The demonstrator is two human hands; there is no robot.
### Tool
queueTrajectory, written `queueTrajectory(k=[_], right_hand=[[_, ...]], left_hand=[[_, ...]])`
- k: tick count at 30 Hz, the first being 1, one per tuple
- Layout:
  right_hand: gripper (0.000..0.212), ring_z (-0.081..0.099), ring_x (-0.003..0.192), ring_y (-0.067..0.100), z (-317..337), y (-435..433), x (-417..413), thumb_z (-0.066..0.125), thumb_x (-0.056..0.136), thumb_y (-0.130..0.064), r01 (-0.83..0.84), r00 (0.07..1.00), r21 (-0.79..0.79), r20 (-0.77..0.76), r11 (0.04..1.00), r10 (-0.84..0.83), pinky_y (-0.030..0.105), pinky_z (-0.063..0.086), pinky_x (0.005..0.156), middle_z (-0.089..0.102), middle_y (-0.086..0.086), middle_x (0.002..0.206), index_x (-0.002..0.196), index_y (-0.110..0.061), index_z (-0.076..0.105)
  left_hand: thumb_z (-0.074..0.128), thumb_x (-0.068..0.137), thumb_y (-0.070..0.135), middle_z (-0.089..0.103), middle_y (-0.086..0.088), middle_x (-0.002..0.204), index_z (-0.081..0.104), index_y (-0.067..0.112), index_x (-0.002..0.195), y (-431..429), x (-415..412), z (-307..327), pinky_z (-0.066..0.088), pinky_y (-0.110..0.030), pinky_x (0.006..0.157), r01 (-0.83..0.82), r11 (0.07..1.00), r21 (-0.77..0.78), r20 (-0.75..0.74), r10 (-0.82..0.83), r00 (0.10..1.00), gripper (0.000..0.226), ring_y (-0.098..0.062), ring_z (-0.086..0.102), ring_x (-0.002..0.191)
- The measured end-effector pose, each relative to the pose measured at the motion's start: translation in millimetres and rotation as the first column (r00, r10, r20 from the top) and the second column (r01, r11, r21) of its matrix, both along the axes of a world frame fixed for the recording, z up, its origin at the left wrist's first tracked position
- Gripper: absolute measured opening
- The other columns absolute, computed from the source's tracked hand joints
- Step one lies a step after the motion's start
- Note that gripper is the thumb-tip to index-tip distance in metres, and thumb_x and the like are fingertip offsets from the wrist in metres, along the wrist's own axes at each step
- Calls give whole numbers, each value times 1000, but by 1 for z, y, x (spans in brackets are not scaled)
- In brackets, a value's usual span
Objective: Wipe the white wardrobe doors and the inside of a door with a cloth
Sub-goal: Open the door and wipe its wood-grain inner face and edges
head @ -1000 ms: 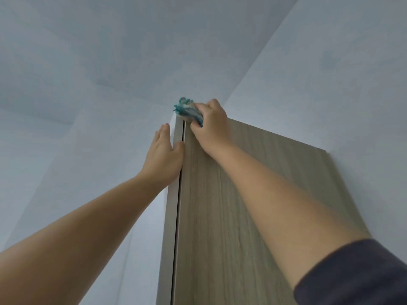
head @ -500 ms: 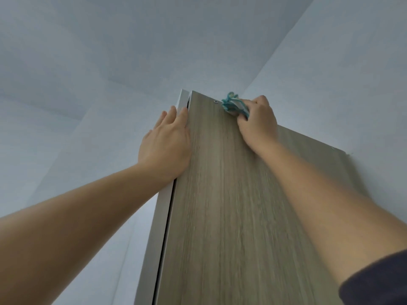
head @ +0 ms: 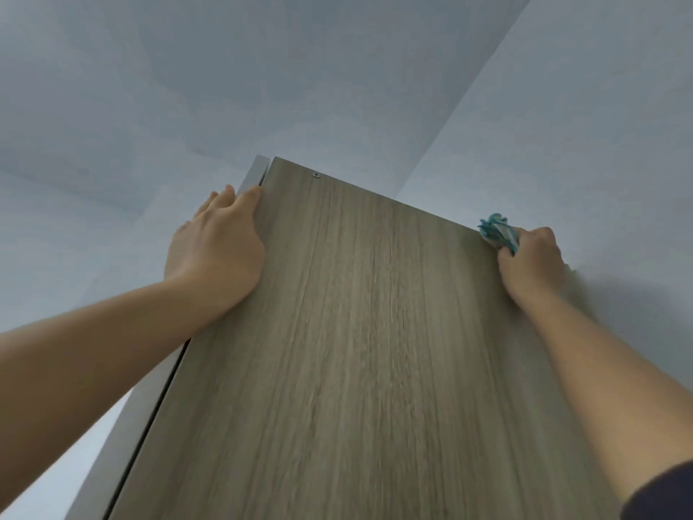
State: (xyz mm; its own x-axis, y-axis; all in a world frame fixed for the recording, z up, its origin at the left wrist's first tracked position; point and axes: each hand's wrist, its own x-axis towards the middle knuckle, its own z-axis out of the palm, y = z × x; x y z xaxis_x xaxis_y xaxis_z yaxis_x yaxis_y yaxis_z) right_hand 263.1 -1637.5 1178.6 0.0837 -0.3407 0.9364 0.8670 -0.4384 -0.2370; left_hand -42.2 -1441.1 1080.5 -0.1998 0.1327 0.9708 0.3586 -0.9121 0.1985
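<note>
1. The fingers [head: 540, 234] of the right hand [head: 530, 262] are clenched around a bunched teal cloth [head: 498, 234]. Part of the cloth sticks out above the knuckles.
2. The cloth is pressed against the top right corner of the door [head: 356, 350], right at its upper edge and just beside the wall [head: 600, 144].
3. The left hand [head: 215, 245] grasps nothing. Its fingers [head: 227, 197] lie fairly straight and relaxed, flat against the door's left side near the top.
4. The left thumb runs along the pale edge strip [head: 150, 399], and the other fingers reach past it onto the far side of the door.
5. The face of the door turned toward the camera is grey-brown wood grain. It fills the middle of the view, seen steeply from below.
6. A small screw head [head: 316, 175] sits in the wood just under the top edge, near the left corner and well apart from the cloth.
7. Both forearms reach upward, one at each side of the door. A dark sleeve [head: 663, 493] shows at the lower right.
8. The pale ceiling [head: 262, 69] meets the wall above and behind the door.
</note>
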Motion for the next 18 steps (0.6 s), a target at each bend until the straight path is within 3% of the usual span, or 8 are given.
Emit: queueTrajectory(k=[4, 13, 18], right_hand=[[34, 51, 106, 45, -4, -15, 20, 46, 97, -16, 44, 993, 47, -113, 998, -38, 48, 46, 90, 43, 24, 122, 126, -2, 56], [30, 52, 104, 47, -21, -46, 60, 43, 97, -9, 182, 941, 51, -299, 982, -159, 45, 45, 83, 44, 26, 120, 120, 3, 58], [33, 49, 116, 45, -23, -46, 52, 45, 96, -8, 160, 899, 74, -424, 984, -114, 46, 45, 93, 46, 26, 128, 123, 8, 55]], left_hand=[[31, 94, 4, 41, -2, 145, 29, 28, 151, 0, 1, 1, 35, -43, 103, 49, 999, -10, 7, -49, 999, 61, -27, 37, 133], [28, 99, 5, 38, 0, 152, 33, 28, 151, 1, 1, 1, 29, -38, 110, 93, 996, -12, 19, -93, 995, 57, -26, 33, 138], [26, 103, 11, 42, 1, 149, 38, 29, 149, 1, -2, 1, 30, -34, 106, 185, 982, -24, 18, -185, 983, 50, -24, 36, 137]])
